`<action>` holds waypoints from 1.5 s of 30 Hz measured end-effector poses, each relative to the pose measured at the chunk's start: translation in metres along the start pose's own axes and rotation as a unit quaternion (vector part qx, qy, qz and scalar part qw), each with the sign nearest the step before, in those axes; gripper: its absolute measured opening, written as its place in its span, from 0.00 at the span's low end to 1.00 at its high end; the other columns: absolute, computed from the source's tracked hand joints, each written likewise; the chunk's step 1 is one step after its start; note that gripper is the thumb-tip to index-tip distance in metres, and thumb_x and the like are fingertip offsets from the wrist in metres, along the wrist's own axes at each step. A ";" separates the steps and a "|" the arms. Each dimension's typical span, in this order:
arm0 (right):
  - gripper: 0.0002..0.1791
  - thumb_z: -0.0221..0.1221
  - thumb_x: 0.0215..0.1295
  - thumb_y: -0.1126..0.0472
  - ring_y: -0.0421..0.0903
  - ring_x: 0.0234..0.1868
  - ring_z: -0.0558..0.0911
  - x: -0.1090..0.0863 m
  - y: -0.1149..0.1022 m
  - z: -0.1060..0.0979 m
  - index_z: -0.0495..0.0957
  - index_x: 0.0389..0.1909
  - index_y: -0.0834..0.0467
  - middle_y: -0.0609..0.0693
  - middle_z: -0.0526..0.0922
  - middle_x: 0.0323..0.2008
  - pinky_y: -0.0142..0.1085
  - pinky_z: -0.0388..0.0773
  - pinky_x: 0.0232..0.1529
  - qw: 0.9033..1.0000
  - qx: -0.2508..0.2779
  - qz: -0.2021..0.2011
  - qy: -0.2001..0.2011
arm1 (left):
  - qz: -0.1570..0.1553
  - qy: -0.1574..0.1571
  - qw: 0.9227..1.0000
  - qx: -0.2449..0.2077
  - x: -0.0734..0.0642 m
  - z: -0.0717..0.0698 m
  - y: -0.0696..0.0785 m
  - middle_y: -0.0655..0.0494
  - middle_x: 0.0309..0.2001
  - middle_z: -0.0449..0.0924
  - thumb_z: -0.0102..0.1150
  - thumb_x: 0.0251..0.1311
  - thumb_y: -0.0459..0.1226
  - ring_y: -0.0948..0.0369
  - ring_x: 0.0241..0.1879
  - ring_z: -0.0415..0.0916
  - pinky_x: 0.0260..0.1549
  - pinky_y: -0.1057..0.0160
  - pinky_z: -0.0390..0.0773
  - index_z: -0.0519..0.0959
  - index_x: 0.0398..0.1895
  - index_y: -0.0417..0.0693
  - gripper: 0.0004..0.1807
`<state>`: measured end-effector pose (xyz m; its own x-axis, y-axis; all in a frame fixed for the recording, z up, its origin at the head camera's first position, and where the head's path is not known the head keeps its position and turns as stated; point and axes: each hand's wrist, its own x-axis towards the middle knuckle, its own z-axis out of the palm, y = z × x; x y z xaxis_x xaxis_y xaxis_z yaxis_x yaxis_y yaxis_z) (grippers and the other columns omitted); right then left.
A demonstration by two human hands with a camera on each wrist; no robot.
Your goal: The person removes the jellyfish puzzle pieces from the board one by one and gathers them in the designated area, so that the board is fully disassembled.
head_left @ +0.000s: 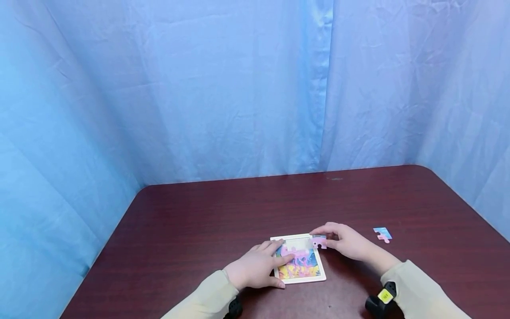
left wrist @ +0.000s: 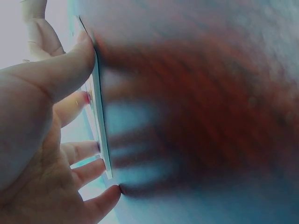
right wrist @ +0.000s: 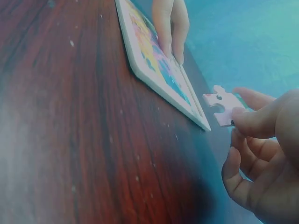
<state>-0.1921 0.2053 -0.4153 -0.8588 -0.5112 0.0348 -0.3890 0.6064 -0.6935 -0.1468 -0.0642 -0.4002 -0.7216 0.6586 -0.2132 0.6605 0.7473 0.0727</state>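
A white-framed jigsaw puzzle tray (head_left: 306, 280) lies on the table, its lower part filled with a colourful pink, yellow and blue picture. Along its far side a pale strip of bare backing shows. My left hand (head_left: 255, 266) rests on the tray's left side, fingers spread and fairly straight, with the thumb at the near edge. Between thumb and forefinger, my right hand (head_left: 350, 243) pinches a pink puzzle piece (right wrist: 224, 108) at the tray's far right corner. In the right wrist view this piece is held just off the frame.
Another puzzle piece (head_left: 383, 233), blue and pink, lies on the dark red wooden table (head_left: 199, 217) to the right of my right hand. Blue curtains (head_left: 231, 88) hang behind the table and at both sides.
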 end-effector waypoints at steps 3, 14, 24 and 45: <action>0.14 0.58 0.62 0.67 0.37 0.36 0.72 -0.002 0.003 -0.002 0.80 0.47 0.52 0.48 0.81 0.43 0.32 0.71 0.36 1.000 -0.016 -0.002 -0.007 | 0.000 0.000 1.000 0.001 0.000 0.000 0.000 0.51 0.72 0.56 0.58 0.54 0.60 0.51 0.69 0.57 0.63 0.55 0.63 0.62 0.69 0.72 0.37; 0.13 0.65 0.56 0.62 0.33 0.27 0.70 -0.012 0.016 -0.031 0.81 0.43 0.53 0.42 0.75 0.28 0.29 0.70 0.27 1.000 -0.011 -0.002 -0.008 | -0.006 0.002 1.000 -0.006 -0.001 0.002 0.000 0.52 0.72 0.56 0.59 0.53 0.61 0.51 0.69 0.57 0.63 0.54 0.63 0.62 0.69 0.72 0.38; 0.13 0.65 0.54 0.65 0.33 0.26 0.75 -0.020 0.031 -0.064 0.81 0.43 0.58 0.43 0.81 0.29 0.29 0.73 0.27 0.999 -0.028 0.013 -0.008 | -0.002 0.000 1.000 0.000 -0.002 0.001 0.000 0.52 0.72 0.56 0.58 0.54 0.60 0.52 0.69 0.57 0.63 0.55 0.63 0.61 0.69 0.73 0.38; 0.13 0.66 0.51 0.69 0.31 0.26 0.68 -0.024 0.049 -0.075 0.82 0.38 0.54 0.39 0.75 0.27 0.29 0.69 0.25 0.993 -0.113 0.001 -0.020 | 0.003 0.006 1.000 0.010 -0.001 0.003 -0.002 0.52 0.72 0.55 0.58 0.54 0.61 0.53 0.69 0.57 0.63 0.55 0.63 0.60 0.70 0.73 0.38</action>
<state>-0.2154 0.2929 -0.3964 -0.8475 -0.5307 0.0024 -0.4565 0.7267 -0.5133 -0.1465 -0.0662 -0.4032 -0.7206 0.6636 -0.2008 0.6680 0.7421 0.0551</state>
